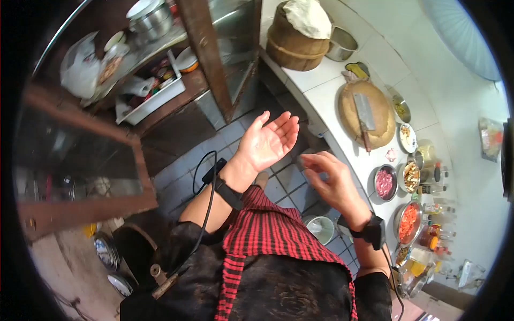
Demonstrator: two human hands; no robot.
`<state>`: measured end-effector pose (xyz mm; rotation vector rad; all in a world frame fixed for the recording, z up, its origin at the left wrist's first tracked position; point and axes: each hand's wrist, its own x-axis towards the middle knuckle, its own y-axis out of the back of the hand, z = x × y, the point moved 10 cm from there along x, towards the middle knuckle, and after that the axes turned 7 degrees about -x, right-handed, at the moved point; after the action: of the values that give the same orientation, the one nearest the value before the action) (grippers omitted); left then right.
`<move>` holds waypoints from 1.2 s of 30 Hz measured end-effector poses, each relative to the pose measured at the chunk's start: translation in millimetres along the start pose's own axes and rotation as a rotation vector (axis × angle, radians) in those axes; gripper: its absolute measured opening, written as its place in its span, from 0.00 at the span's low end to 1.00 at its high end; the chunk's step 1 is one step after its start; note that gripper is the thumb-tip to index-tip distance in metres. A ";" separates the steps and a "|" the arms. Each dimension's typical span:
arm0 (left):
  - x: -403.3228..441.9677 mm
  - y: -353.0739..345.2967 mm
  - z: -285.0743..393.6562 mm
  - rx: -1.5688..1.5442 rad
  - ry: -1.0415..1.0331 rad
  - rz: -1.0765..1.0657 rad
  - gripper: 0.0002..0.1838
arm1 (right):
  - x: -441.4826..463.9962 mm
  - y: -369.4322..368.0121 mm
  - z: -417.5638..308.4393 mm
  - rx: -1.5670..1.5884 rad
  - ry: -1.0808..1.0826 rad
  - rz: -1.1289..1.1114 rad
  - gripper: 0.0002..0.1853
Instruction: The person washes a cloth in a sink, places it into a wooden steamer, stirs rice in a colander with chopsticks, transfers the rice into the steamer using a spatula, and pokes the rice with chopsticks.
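Observation:
My left hand (267,140) is raised palm up over the tiled floor, with its fingers apart and nothing on the palm. Beside it on the right, my right hand (329,174) is bent, its thumb and fingers curved with a gap between them; no object shows in it. The two hands do not touch. Nearest to my right hand on the white counter (326,101) is a metal bowl of raw meat (384,183). A cleaver (364,112) lies on the round chopping board (348,115), out of reach of both hands' fingertips.
A cabinet with open doors (206,48) stands at the left, holding a white tray (155,104). A wooden steamer (297,48) sits at the counter's far end. Along the wall are a bowl of orange shreds (408,220) and several bottles. A bucket (320,230) stands below.

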<state>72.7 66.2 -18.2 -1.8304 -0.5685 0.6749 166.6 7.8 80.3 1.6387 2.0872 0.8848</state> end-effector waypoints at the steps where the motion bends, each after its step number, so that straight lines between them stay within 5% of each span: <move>1: -1.3 9.1 -3.8 0.112 -0.006 0.033 0.21 | 2.6 0.0 -9.1 -0.016 0.057 0.031 0.13; 3: 70.7 15.9 28.1 0.204 0.046 0.008 0.19 | 75.6 31.2 21.9 -0.054 0.009 0.016 0.13; 7: 86.6 61.1 78.5 0.335 -0.073 0.422 0.12 | 177.5 66.0 93.5 -0.060 -0.020 0.105 0.14; 11: 103.8 84.3 105.1 0.348 -0.130 0.479 0.10 | 296.7 121.1 142.4 -0.381 0.118 0.199 0.17; 20: 129.1 58.0 180.5 0.407 -0.416 0.593 0.09 | 537.9 183.4 234.9 -0.708 -0.152 0.160 0.30; 25: 167.1 48.8 216.4 0.402 -0.539 0.646 0.08 | 598.9 148.3 256.6 -0.826 -0.108 0.068 0.26; 31: 232.6 83.4 250.4 0.366 -0.540 0.800 0.09 | 616.8 157.2 268.9 -0.550 -0.064 0.071 0.18; 36: 304.4 135.8 302.8 0.417 -0.503 0.942 0.16 | 630.1 146.6 252.8 -0.818 0.103 -0.068 0.18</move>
<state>96.5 426.0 -287.8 -1.4556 0.1806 1.7639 256.6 696.1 55.6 1.0843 1.4872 1.5485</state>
